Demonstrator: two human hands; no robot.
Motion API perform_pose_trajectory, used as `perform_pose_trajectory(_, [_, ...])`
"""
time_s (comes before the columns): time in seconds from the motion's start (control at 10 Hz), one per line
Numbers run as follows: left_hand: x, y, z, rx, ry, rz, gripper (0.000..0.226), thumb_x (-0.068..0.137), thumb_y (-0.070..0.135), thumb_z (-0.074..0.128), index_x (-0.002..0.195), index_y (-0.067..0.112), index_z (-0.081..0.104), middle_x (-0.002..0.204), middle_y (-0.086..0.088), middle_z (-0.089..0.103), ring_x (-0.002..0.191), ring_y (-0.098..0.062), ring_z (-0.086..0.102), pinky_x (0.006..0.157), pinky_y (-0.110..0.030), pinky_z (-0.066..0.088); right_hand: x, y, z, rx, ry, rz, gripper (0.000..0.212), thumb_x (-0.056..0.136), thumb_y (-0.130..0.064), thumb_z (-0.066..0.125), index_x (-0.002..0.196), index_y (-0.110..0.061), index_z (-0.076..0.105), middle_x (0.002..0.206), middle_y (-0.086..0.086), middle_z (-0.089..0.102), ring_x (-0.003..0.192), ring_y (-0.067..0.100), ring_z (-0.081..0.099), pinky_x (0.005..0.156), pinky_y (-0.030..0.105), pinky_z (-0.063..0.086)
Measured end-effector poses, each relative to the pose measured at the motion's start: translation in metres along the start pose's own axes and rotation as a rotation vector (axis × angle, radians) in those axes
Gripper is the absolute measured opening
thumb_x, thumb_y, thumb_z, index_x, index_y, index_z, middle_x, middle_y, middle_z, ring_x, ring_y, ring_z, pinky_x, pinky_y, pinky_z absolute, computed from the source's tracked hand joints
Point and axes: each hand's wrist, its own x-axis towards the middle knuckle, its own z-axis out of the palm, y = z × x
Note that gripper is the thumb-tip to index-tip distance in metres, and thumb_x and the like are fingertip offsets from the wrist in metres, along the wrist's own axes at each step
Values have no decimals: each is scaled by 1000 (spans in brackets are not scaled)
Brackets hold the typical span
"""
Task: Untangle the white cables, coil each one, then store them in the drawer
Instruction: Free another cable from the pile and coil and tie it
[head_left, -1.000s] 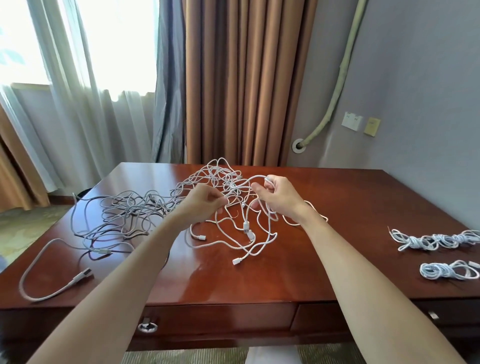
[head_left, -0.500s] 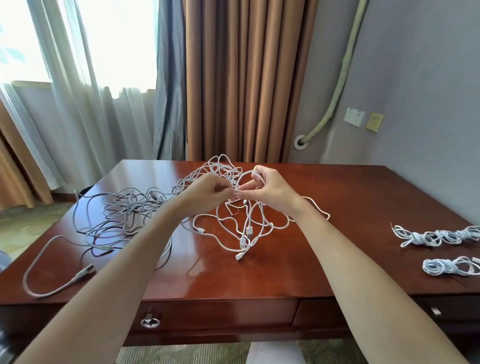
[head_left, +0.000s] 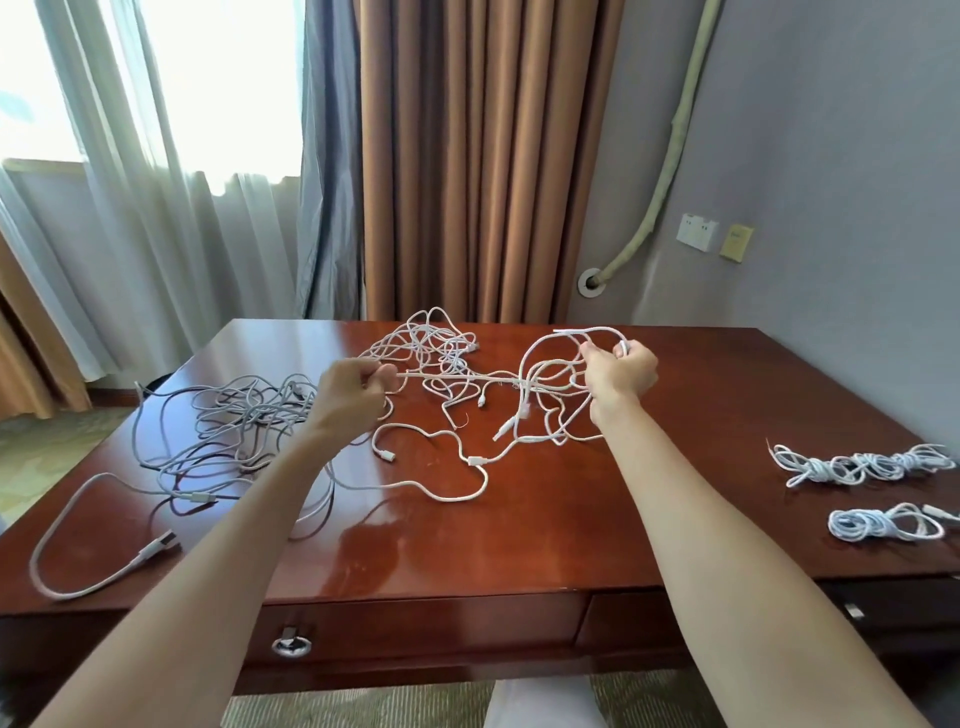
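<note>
A tangle of white cables sprawls over the left and middle of the red-brown desk. My left hand pinches one white cable, which runs taut to a knot near my right hand. My right hand grips several loops of that cable above the desk. Loose ends with plugs trail on the wood below. Two coiled cables lie at the right: a longer bundle and a smaller coil. The closed drawer with a metal pull sits under the front edge.
A second drawer front is at the right. Curtains hang behind the desk, and a grey wall with a socket plate and a pipe stands to the right. A loose cable end loops near the desk's left front corner.
My hands have moved apart, left going left and right going right, stretching a cable straight between them. The cable clump between them has dropped lower and spread on the desk.
</note>
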Motion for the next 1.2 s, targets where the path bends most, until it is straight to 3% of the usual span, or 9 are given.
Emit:
perform_pose_trajectory(0.2, [12, -40, -18, -209, 272, -291, 29, 104, 22, 52, 91, 4, 70, 56, -4, 46, 53, -20, 40, 58, -27, 35, 29, 7, -27, 124, 94, 130, 52, 78, -2, 83, 64, -17, 35, 73, 4, 51, 55, 17, 50, 39, 20, 44])
perform_pose_trajectory(0.3, [13, -46, -10, -283, 323, -399, 28, 103, 23, 51, 90, 5, 68, 57, -8, 45, 47, -23, 37, 48, -26, 33, 33, -1, -29, 134, 125, 91, 50, 81, -2, 81, 65, -15, 36, 80, 3, 48, 64, 16, 49, 40, 17, 49])
perform_pose_trajectory(0.4, [20, -41, -6, -406, 437, -536, 19, 100, 21, 54, 93, 8, 66, 69, -7, 54, 50, -24, 46, 42, -28, 40, 33, -8, -28, 125, 55, 122, 37, 78, -6, 85, 70, -6, 49, 82, 5, 56, 66, 19, 56, 48, 24, 55])
perform_pose_trajectory(0.5, [34, -63, -13, -491, 525, -685, 24, 92, 19, 54, 101, 0, 65, 92, -18, 67, 68, -34, 67, 46, -37, 52, 42, -4, -40, 104, -22, 186, 36, 67, -12, 90, 69, -13, 54, 85, 12, 71, 49, 17, 48, 38, 23, 41])
perform_pose_trajectory(0.7, [31, -56, 0, -500, 368, -580, 31, 102, 7, 36, 75, 17, 48, 58, -6, 49, 47, -20, 40, 27, -14, 30, 37, -4, -40, 130, -240, 83, 61, 77, -8, 86, 59, -25, 30, 53, -4, 34, 36, 7, 25, 34, 20, 21])
perform_pose_trajectory(0.9, [34, -63, -8, -701, 437, -712, 32, 104, 4, 37, 77, 23, 36, 117, -11, 53, 64, -8, 49, 42, -15, 48, 40, -29, -37, 45, 146, -163, 55, 80, -19, 82, 58, -19, 32, 55, -3, 49, 55, 15, 45, 54, 29, 42])
perform_pose_trajectory(1.0, [47, -66, -6, -696, 616, -655, 28, 97, -3, 30, 87, 21, 39, 99, -13, 51, 65, -13, 47, 43, -20, 42, 46, -35, -41, 32, 187, -202, 54, 84, -17, 79, 58, -19, 31, 56, -6, 47, 55, 12, 43, 57, 28, 43])
perform_pose_trajectory(1.1, [34, -56, -20, -846, 452, -747, 30, 108, 9, 26, 84, 20, 41, 81, 1, 44, 72, -13, 51, 50, -19, 46, 52, -35, -48, 104, 253, -170, 51, 81, -11, 78, 57, -17, 34, 56, -4, 48, 55, 12, 45, 56, 31, 49])
perform_pose_trajectory(1.2, [31, -48, -24, -882, 474, -691, 33, 91, -9, 24, 72, 18, 30, 62, -1, 36, 50, -10, 37, 36, -16, 30, 56, -35, -62, 132, 194, -87, 49, 80, -9, 80, 57, -18, 38, 58, -4, 49, 53, 9, 40, 55, 29, 43])
